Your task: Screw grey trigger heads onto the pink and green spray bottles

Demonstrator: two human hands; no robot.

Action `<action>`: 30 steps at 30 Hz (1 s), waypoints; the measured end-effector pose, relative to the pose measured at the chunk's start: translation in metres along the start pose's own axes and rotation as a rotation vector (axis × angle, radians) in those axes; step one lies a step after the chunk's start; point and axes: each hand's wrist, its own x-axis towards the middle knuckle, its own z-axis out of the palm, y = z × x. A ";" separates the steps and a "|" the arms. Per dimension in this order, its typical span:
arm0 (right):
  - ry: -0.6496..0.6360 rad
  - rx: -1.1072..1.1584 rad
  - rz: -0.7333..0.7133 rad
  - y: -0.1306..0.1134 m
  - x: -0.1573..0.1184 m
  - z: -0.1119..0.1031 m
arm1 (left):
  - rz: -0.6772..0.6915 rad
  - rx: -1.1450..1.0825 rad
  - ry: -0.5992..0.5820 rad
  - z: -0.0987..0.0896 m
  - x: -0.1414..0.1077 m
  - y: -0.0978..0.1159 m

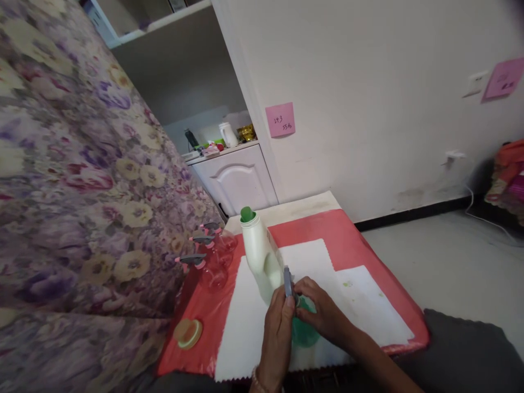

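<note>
A green spray bottle (305, 330) with a grey trigger head (287, 281) stands on the white cloth near the table's front. My left hand (280, 322) is closed around the trigger head, its thumb against the grey part. Fingers of my right hand (317, 305) pinch the bottle's neck just below the head. Right behind my left hand is a large pale jug (262, 256) with a green piece (247, 214) in its mouth. My hands hide part of the bottle's neck.
Three clear pinkish spray bottles (213, 273) stand at the table's left. A round cap (188, 333) lies on the red cover (196, 360) at front left. White cloths (241, 327) cover the middle. A floral curtain (102, 191) hangs close on the left, with a wall behind.
</note>
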 end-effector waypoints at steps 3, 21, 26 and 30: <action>0.158 -0.022 0.074 0.002 -0.002 0.007 | -0.006 0.017 0.017 0.001 0.000 0.002; 0.221 -0.003 0.086 0.000 -0.002 0.013 | -0.006 -0.050 0.069 -0.004 0.002 -0.002; 0.073 0.078 -0.018 -0.001 0.000 0.003 | -0.014 -0.075 0.068 -0.004 0.002 -0.004; 0.093 0.080 0.033 -0.001 0.000 0.003 | -0.001 -0.049 0.061 -0.005 0.003 -0.005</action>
